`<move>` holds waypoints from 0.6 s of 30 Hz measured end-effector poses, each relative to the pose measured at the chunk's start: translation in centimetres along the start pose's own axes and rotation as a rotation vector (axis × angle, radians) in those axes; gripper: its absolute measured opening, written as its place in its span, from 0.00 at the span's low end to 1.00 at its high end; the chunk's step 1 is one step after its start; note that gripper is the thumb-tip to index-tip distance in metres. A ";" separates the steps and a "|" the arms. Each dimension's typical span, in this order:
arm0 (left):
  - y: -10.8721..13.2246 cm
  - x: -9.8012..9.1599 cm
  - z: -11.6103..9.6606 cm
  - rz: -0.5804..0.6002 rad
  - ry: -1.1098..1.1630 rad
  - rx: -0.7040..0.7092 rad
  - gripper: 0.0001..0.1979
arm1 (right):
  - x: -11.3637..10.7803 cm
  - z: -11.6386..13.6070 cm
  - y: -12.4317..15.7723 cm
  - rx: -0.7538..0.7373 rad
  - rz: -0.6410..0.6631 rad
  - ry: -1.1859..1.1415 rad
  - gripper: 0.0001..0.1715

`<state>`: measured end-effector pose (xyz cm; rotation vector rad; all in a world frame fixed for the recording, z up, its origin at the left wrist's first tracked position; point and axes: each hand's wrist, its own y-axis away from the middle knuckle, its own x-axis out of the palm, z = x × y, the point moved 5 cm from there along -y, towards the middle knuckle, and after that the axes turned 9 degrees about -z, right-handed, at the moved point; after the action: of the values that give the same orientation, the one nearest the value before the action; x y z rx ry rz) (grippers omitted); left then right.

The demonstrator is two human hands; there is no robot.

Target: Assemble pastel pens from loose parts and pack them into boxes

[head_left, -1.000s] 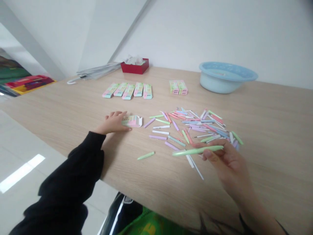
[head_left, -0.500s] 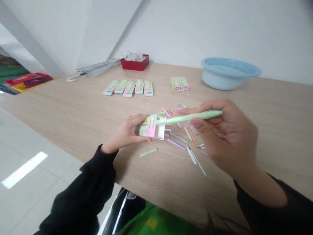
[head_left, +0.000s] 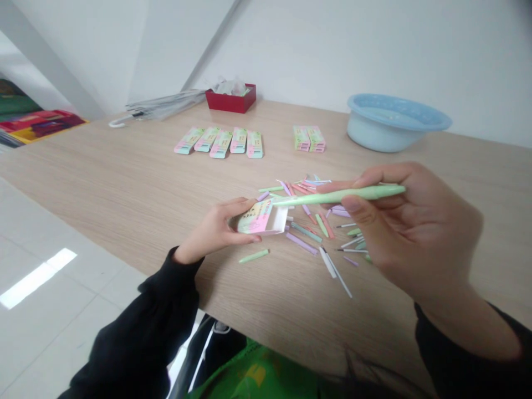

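Note:
My left hand [head_left: 224, 227] is closed round a small pastel cardboard box [head_left: 260, 216], whose open white end faces right. Between the thumb and fingers of my right hand [head_left: 411, 227] is a light green pen [head_left: 353, 194], held nearly level. Its tip points left and overlaps the top edge of the box's open end; I cannot tell whether it touches. Beneath and beyond the hands lie scattered pen parts: a purple barrel [head_left: 301, 243], a teal barrel [head_left: 306, 232], white refills [head_left: 338, 274] and several others. A short green pen piece [head_left: 254, 256] rests nearer the table's front edge.
Several pastel boxes [head_left: 221, 144] lie in a row at the back left, with a small stack of boxes [head_left: 308, 138] to their right. Behind stand a red box [head_left: 231, 103] holding clear plastic, a folded umbrella [head_left: 166, 105] and a blue basin [head_left: 386, 136].
My right hand and the green pen have moved to the right, drawing the pen's tip back toward the rim of the box's opening. The camera view has shifted slightly.

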<state>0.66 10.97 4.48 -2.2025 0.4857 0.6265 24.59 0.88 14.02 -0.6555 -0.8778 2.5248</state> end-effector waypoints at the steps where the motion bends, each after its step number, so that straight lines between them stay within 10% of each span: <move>1: 0.0 0.0 0.0 -0.006 0.015 -0.002 0.36 | -0.1 0.2 -0.1 0.003 -0.011 -0.010 0.08; 18: 1.3 -0.6 0.0 -0.121 0.058 -0.039 0.35 | 2.6 0.2 -1.9 0.009 0.210 -0.189 0.09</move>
<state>-0.55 10.26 4.06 -2.2732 0.3693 0.5123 22.73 3.44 14.64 -0.5380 -0.9018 2.8142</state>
